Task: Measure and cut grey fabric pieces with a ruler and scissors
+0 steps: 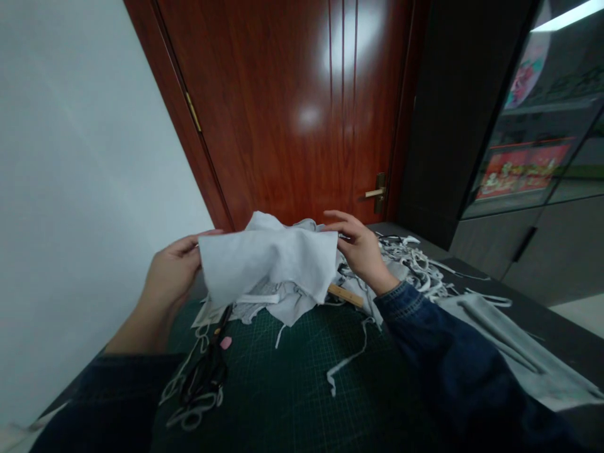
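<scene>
White cloth (267, 264) is stretched between the two hands, its long axis running left to right across the view, with the middle held up above the desk. The left hand (172, 267) closes on the cloth's left edge, its fingers curled around the fabric. The right hand (358, 248) grips the opposite end, its fingers spread along the top, and its thumb is hidden. The cloth sits about midway between them, so neither hand is clearly nearer.

Directly beneath lies a crumpled heap of pale fabric (292, 308), with a flat wooden stick (346, 295) poking out just below the right hand. To the right, a tangle of cut fabric strips (406, 264) spreads across the desk (547, 314), and a length of grey cloth (514, 346) lies near the desk's far corner. Toward the person, a green cutting mat (283, 390) carries black scissors (205, 377), a small pink item (226, 343) beside them, and a few loose strips. A denim sleeve (438, 340) covers the right forearm. Beyond the desk stands a wooden door (283, 107) with a brass handle (375, 192), and a white wall (85, 157) runs along the left.
</scene>
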Tool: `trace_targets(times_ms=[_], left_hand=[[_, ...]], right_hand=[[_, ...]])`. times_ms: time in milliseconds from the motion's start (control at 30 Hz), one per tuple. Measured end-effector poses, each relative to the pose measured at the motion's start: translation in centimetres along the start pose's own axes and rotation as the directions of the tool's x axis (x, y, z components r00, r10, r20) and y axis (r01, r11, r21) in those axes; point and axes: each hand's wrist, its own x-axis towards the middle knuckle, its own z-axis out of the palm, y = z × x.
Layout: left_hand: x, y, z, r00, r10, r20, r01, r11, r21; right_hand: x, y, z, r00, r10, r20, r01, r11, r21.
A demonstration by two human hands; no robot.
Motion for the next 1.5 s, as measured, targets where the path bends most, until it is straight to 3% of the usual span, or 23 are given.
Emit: trace_targets(times_ms=[233,467,633,833,933,1033,1167,1267,1433,1500], left_hand=[[-0.6,-1.9,-0.1,0.998,-0.059,0.019,0.059,0.998,0.020],[-0.9,-1.3,-1.0,0.979,-0.124,0.161,0.122,0.992,0.024],[-1.2,-1.2,-1.3,0.977,-0.163,0.137,0.158,0.986,0.050],[-1.2,-1.7,-1.8,0.987,-0.148,0.062,0.135,0.975,0.175],[-1.3,-1.8,-1.8,0.992,-0.098,0.074,0.087,0.985,0.146],[-1.5,-1.5,-1.7,0.992,-0.065,0.112,0.052,0.992,0.114],[-1.9,-0.9,-2.1,0.990,-0.093,0.110,0.083,0.992,0.095],[-2.1,-0.7,-2.2,0.983,-0.128,0.129,0.118,0.989,0.085],[-2.2,-1.5,-1.3,0.970,-0.166,0.177,0.100,0.938,0.333],[-2.3,-1.7,-1.2,0.973,-0.145,0.180,0.091,0.956,0.280]], right_hand=[[-1.1,1.9,0.1,0.998,0.063,0.022,-0.061,0.996,-0.071],[-1.2,2.8,-0.9,0.989,0.120,0.091,-0.132,0.981,0.142],[-1.4,3.1,-1.6,0.972,0.207,0.111,-0.223,0.961,0.165],[-1.3,3.0,-2.0,0.981,0.196,-0.001,-0.196,0.979,0.064],[-1.4,2.9,-1.9,0.972,0.235,0.023,-0.236,0.968,0.086],[-1.5,2.7,-2.0,0.980,0.198,0.019,-0.198,0.979,0.054],[-1.7,2.0,-2.4,0.987,0.160,-0.028,-0.159,0.986,0.052],[-1.8,1.8,-2.5,0.979,0.201,0.034,-0.203,0.974,0.103],[-2.0,3.1,-1.6,0.947,0.308,0.093,-0.315,0.946,0.078],[-2.2,3.6,-1.4,0.939,0.335,0.073,-0.340,0.938,0.071]])
